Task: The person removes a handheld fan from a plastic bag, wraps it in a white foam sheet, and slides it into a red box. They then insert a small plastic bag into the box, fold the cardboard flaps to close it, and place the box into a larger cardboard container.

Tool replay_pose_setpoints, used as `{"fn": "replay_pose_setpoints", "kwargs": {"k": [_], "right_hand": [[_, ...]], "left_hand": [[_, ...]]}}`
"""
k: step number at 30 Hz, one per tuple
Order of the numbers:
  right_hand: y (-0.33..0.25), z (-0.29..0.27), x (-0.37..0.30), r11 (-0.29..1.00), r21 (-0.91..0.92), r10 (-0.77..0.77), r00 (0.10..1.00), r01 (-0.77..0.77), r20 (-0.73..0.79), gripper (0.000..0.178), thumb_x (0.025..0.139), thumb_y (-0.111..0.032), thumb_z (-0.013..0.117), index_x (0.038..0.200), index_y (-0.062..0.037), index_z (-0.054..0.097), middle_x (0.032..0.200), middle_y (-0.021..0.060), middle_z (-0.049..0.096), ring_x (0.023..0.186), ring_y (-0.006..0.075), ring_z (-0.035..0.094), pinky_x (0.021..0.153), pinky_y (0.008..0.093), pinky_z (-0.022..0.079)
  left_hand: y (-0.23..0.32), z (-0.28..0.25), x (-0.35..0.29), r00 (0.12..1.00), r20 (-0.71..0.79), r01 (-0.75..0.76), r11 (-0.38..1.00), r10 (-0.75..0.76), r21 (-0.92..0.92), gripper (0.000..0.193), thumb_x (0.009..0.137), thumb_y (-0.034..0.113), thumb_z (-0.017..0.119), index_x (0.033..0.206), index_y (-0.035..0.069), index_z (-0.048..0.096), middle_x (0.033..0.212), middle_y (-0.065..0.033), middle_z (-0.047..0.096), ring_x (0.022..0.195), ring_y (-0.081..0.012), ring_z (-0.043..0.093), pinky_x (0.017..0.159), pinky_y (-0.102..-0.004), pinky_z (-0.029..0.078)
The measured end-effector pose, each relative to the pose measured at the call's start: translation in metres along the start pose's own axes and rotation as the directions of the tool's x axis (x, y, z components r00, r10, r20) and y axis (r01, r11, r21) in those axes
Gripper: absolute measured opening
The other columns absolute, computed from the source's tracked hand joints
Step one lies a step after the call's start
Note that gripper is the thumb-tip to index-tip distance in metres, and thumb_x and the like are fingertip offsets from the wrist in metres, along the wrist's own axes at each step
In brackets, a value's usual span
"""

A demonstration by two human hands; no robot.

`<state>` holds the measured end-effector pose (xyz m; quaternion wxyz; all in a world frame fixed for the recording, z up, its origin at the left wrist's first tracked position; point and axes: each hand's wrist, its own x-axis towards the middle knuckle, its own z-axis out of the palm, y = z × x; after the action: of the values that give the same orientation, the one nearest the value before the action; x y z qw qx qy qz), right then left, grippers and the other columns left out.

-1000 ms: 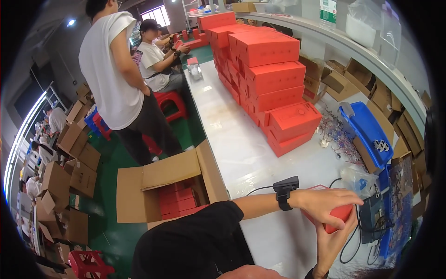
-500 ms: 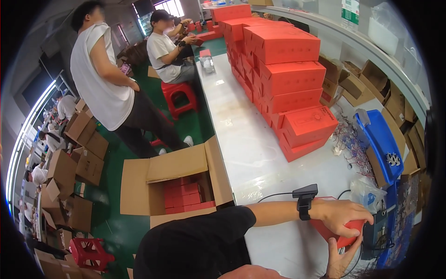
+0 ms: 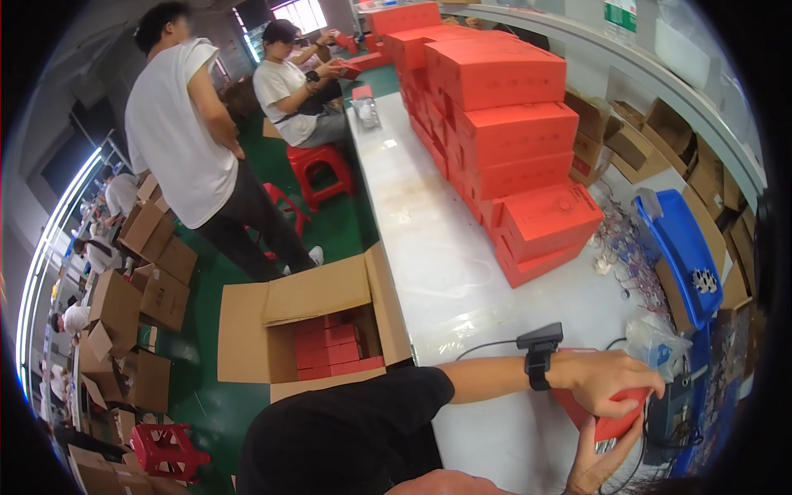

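Note:
A red cardboard box (image 3: 617,426) is gripped at the table's near right. My left hand (image 3: 609,381), reached across from the left with a black device strapped at the wrist, lies over the box's top with its fingers curled round the far side. My right hand (image 3: 596,462) holds the box from below, thumb up along its near face and fingers round the right side. A striped strip shows at its lower edge. Much of the box is hidden by my hands.
Red boxes (image 3: 516,132) are stacked along the white table (image 3: 412,223). An open carton (image 3: 243,330) with red boxes stands left. Loose wires (image 3: 631,256), a blue bin (image 3: 681,256) and a clear plastic bag (image 3: 652,342) lie right. A standing person (image 3: 186,132) and a seated person (image 3: 289,95) are beyond.
My hands stay on the red box with barely any shift. The standing person has turned further away, and the view has tilted slightly.

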<state>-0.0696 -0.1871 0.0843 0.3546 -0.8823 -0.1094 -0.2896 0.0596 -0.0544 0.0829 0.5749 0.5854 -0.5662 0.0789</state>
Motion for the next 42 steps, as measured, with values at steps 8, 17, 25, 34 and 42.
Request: {"fn": "replay_pose_setpoints", "kwargs": {"k": [8, 17, 25, 34, 42], "right_hand": [[-0.005, -0.016, -0.003, 0.925, 0.17, 0.328, 0.94, -0.34, 0.095, 0.069, 0.084, -0.006, 0.08, 0.144, 0.0002, 0.047, 0.142, 0.0166, 0.051, 0.128, 0.0299, 0.054, 0.104, 0.0381, 0.046], [0.001, -0.023, 0.001, 0.967, -0.104, 0.237, 0.97, -0.231, 0.054, 0.048, 0.081, -0.006, 0.083, 0.125, 0.0034, 0.064, 0.126, 0.0197, 0.065, 0.11, 0.0321, 0.067, 0.089, 0.0373, 0.056], [-0.006, -0.027, 0.003, 0.932, -0.026, 0.357, 0.899, -0.362, 0.255, 0.055, 0.084, -0.004, 0.078, 0.134, 0.0031, 0.056, 0.117, 0.0214, 0.069, 0.105, 0.0354, 0.069, 0.088, 0.0382, 0.055], [0.048, -0.005, -0.021, 0.877, 0.128, 0.407, 0.857, -0.463, 0.315, 0.062, 0.084, -0.004, 0.074, 0.141, 0.0035, 0.049, 0.119, 0.0213, 0.068, 0.111, 0.028, 0.069, 0.094, 0.0358, 0.052], [0.054, 0.009, -0.022, 0.904, 0.099, 0.378, 0.886, -0.415, 0.267, 0.066, 0.083, -0.006, 0.074, 0.142, 0.006, 0.046, 0.126, 0.024, 0.064, 0.115, 0.0301, 0.066, 0.1, 0.0366, 0.049]], "left_hand": [[0.006, -0.036, 0.002, 0.998, 0.058, -0.046, 0.991, 0.039, 0.123, 0.051, 0.082, 0.013, 0.061, 0.131, -0.001, 0.058, 0.121, -0.0226, 0.066, 0.106, -0.04, 0.066, 0.093, -0.045, 0.054], [-0.006, -0.021, 0.009, 0.988, 0.152, -0.064, 0.965, 0.026, 0.254, 0.05, 0.083, 0.013, 0.061, 0.131, -0.004, 0.06, 0.122, -0.0244, 0.066, 0.11, -0.0436, 0.064, 0.097, -0.0462, 0.052], [0.004, -0.003, -0.008, 0.977, 0.205, -0.132, 0.909, 0.053, 0.395, 0.05, 0.086, 0.025, 0.069, 0.13, 0.003, 0.061, 0.114, -0.0185, 0.06, 0.098, -0.0355, 0.062, 0.088, -0.0431, 0.051], [-0.021, 0.03, -0.02, 0.977, 0.21, -0.15, 0.795, 0.03, 0.588, 0.037, 0.09, 0.029, 0.064, 0.122, 0.01, 0.063, 0.093, -0.0097, 0.057, 0.084, -0.0262, 0.058, 0.081, -0.0386, 0.046], [-0.031, 0.037, -0.024, 0.976, 0.219, -0.14, 0.768, 0.0, 0.625, 0.042, 0.084, 0.026, 0.066, 0.124, 0.013, 0.062, 0.095, -0.0107, 0.058, 0.084, -0.0269, 0.058, 0.082, -0.0401, 0.046]]}}
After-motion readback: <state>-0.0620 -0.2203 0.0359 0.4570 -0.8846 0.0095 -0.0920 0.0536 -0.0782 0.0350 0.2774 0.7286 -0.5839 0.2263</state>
